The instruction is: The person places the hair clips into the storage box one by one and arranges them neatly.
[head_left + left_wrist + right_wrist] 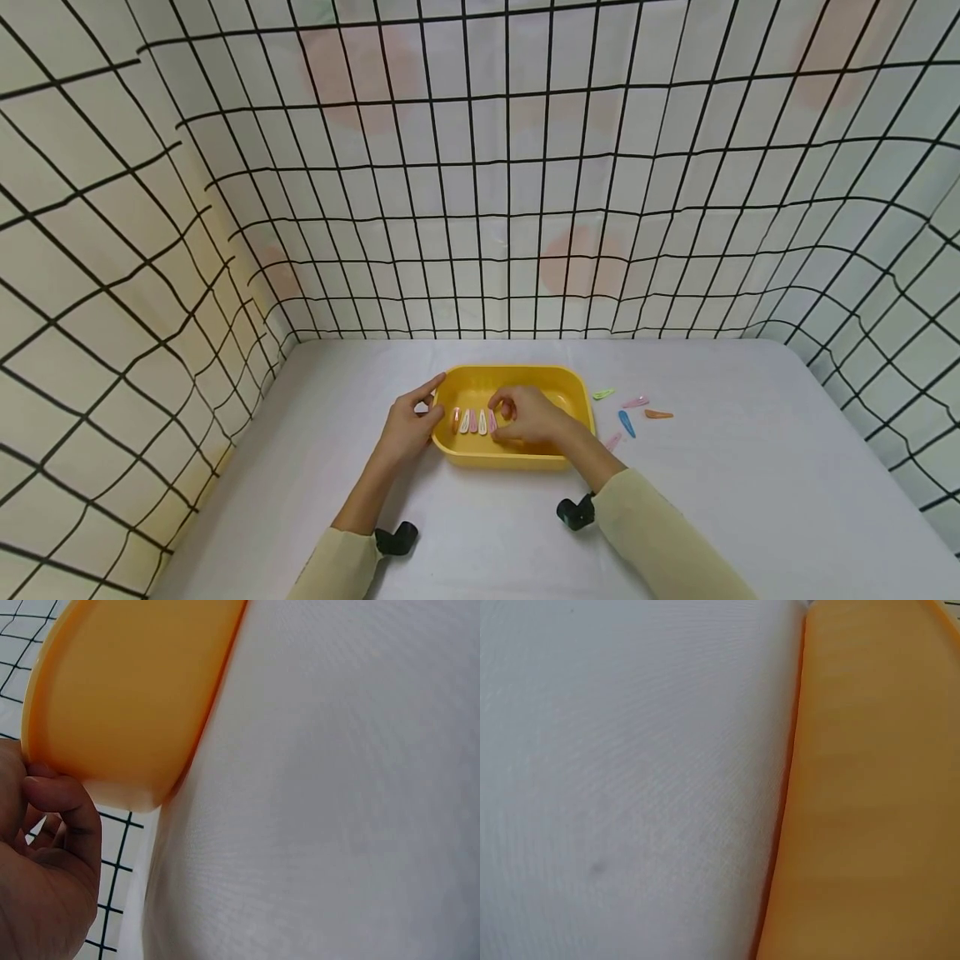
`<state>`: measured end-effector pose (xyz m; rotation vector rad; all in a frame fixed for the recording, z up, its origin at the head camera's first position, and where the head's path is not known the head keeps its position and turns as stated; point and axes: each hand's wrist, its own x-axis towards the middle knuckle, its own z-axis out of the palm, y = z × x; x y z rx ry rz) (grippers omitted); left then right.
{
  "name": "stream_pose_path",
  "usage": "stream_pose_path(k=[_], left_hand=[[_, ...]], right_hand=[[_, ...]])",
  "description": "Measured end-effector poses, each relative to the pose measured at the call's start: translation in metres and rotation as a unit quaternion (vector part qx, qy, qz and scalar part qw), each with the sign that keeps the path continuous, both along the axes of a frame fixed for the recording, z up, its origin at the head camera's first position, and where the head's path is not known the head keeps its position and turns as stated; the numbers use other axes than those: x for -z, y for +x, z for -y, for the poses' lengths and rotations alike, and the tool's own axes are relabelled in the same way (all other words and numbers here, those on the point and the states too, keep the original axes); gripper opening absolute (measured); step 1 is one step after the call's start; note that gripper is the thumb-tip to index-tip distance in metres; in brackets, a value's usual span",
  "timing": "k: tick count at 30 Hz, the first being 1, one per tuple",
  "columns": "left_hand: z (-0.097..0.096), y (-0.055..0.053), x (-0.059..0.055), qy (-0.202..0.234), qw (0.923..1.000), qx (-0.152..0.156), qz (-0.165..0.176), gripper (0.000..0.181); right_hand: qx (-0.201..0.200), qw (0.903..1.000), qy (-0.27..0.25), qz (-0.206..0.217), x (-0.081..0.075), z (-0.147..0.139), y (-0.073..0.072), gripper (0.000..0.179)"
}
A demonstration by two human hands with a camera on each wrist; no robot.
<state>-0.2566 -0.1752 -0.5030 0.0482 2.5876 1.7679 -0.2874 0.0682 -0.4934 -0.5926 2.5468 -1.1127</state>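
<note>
Five hair clips [473, 420] in a row inside yellow tray [517, 461], left hand [408, 429] on its rim, right hand [531, 415] at row's right end.
Nearest: pale sleeves [667, 533], black wrist devices [397, 539] at the cuffs, over white table [472, 533]. Tray sits on table; left hand's thumb and fingers grip its left end. Row, left to right: orange clip [455, 419], white clip [465, 422], pink, second white clip [483, 422], end pink clip [492, 420]. Right thumb and finger close together, pinching the end pink one. Loose on table right of tray, near to far: pale pink clip [613, 442], blue clip [627, 423], second orange clip [659, 414], another pink clip [636, 402], green clip [603, 393]. Far: black grid [508, 260] before white backdrop.
</note>
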Motion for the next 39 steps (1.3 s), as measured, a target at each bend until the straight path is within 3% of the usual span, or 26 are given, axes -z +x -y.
stream_pose_path(k=[8, 29, 39], left_hand=[[-0.0007, -0.0005, -0.0008, 0.003, 1.0, 0.002, -0.005, 0.056], [-0.0014, 0.0015, -0.0003, 0.011, 0.9999, -0.005, 0.003, 0.057], [-0.0012, 0.0001, -0.0017, 0.003, 1.0, -0.005, 0.002, 0.057]], right_hand=[[-0.002, 0.9996, 0.029, -0.004, 0.003, 0.0006, -0.001, 0.039], [-0.005, 0.999, 0.043, -0.007, 0.0008, 0.0016, 0.0009, 0.042], [0.002, 0.9997, 0.009, -0.021, -0.0021, -0.0012, 0.0024, 0.043]])
